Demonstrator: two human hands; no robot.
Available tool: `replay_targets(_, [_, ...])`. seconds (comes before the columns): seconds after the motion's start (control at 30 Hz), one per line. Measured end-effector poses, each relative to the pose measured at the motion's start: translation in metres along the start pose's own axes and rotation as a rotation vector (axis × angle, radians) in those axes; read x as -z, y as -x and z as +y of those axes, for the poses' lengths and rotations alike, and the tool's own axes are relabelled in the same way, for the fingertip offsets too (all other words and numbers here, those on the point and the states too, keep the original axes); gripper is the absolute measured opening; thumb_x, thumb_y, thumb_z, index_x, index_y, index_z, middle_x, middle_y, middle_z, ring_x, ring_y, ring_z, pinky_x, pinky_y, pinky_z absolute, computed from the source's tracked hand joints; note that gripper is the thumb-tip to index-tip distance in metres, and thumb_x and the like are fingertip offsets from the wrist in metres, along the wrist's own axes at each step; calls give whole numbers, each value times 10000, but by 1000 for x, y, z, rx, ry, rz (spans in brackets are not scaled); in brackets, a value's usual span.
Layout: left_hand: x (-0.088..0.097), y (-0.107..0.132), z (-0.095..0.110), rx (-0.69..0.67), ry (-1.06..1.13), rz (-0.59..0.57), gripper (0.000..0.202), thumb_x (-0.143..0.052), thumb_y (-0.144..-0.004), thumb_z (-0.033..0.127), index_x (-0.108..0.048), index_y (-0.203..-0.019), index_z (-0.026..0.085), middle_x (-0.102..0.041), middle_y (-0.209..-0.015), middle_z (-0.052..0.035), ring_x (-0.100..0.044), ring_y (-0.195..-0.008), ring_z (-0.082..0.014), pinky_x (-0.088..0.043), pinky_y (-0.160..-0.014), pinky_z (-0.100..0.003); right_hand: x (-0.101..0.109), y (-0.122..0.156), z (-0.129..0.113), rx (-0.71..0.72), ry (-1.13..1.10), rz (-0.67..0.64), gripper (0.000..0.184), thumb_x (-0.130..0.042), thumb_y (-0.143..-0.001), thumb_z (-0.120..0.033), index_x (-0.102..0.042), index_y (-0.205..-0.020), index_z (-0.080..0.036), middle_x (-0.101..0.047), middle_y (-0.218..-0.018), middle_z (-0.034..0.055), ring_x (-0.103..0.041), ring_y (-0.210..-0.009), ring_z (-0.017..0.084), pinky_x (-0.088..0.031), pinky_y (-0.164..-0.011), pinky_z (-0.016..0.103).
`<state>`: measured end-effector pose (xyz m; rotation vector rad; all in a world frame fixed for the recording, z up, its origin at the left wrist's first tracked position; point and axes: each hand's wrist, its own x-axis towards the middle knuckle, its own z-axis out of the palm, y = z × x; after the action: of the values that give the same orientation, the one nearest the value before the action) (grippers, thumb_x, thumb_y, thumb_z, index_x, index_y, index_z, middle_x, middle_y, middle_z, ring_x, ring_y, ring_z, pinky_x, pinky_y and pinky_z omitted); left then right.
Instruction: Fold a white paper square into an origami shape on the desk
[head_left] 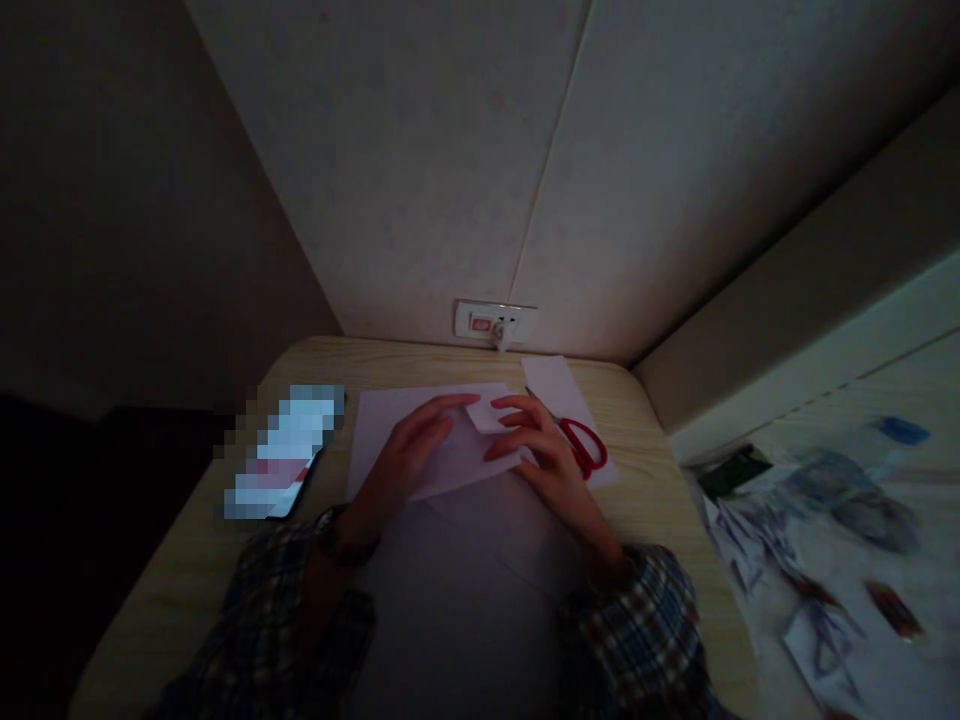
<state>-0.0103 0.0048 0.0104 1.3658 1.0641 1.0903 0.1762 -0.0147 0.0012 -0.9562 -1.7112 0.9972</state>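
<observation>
A small white piece of paper (486, 416), its edges angled as if folded, is raised between my two hands. My left hand (420, 440) has its fingertips at the left edge of that piece, the thumb tucked below. My right hand (544, 445) curls over its right side with several fingers bent. Beneath both hands lies a larger white sheet (375, 420). Scissors (583, 447) with red handles rest just right of my right hand, on a white paper strip (551, 372). The exact contact of the thumbs is hard to see in the dim light.
A lit phone (285, 455), its screen blurred out, lies on the wooden table (660, 510) at the left. A wall socket (495, 322) with a plug sits behind the table. On the right, a white surface (930, 640) carries plastic bags and papers.
</observation>
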Motion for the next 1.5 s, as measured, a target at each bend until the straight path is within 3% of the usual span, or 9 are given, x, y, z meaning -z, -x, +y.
replay_targets(0.1, [0,-1,1,34,-2,-48,247,-531,-789,344,-693,-896,192,-688,-998,-47,-594,-981,-237,-446,-884,-340,0,0,-3,-2,-47,12,191,-578,-787,-444,-703,-788,-300,-466,-1225,21,-478,-1072,221,-394,-956,404])
replay_targets(0.43, [1,2,-7,190,127,-55,350,-681,-661,298,-658,-993,192,-682,-1008,-55,-640,-829,-220,-513,-678,-297,2,0,-3,28,-70,-29,268,-552,-774,-515,-709,-745,-300,-478,-1248,9,-451,-1126,233,-363,-978,415])
replay_targets(0.57, [0,1,-7,126,44,-33,352,-679,-647,283,-654,-984,181,-678,-993,-56,-632,-860,-225,-510,-721,-310,1,-1,-2,0,-74,-9,279,-568,-760,-522,-699,-717,-280,-487,-1230,18,-468,-1104,233,-370,-971,419])
replay_targets(0.77, [-1,-1,-6,-26,-134,-32,218,-650,-670,236,-679,-881,193,-690,-937,-33,-620,-896,-213,-466,-846,-325,-4,-2,-1,-58,-37,35,175,-611,-775,-411,-653,-721,-249,-509,-1173,32,-488,-1062,217,-368,-965,408])
replay_targets(0.97, [-3,0,-4,-39,-171,-4,188,-620,-708,231,-691,-877,192,-696,-944,-32,-608,-936,-213,-429,-901,-322,-5,-2,-1,-67,-42,50,176,-599,-792,-384,-637,-715,-230,-514,-1149,40,-512,-1020,205,-366,-950,386])
replay_targets(1.07, [-2,1,-5,-41,-130,87,237,-599,-736,248,-677,-952,190,-674,-1026,-34,-581,-999,-211,-409,-926,-316,-5,-2,2,-68,-91,79,187,-597,-782,-419,-638,-868,-257,-499,-1182,41,-479,-1089,213,-389,-924,356])
replay_targets(1.17, [-1,1,-7,-31,-45,140,304,-556,-787,305,-648,-1052,188,-639,-1117,-45,-565,-1026,-209,-421,-902,-304,-7,-2,6,-135,-204,124,351,-592,-774,-443,-536,-1082,-284,-506,-1175,39,-514,-1023,192,-440,-843,319])
replay_targets(1.37, [-3,3,-11,4,85,166,334,-584,-774,316,-640,-1077,189,-626,-1131,-50,-560,-1012,-200,-427,-866,-283,-13,-4,10,-304,-291,278,369,-648,-724,-290,-476,-1049,-272,-537,-773,-38,-542,-663,123,-448,-622,254])
replay_targets(1.5, [-6,3,-9,68,194,150,427,-658,-703,302,-600,-1110,185,-644,-1033,-59,-598,-871,-175,-466,-724,-253,-10,-4,11,-232,-281,371,265,-617,-745,-244,-513,-988,-256,-473,-665,-60,-498,-616,105,-406,-582,229])
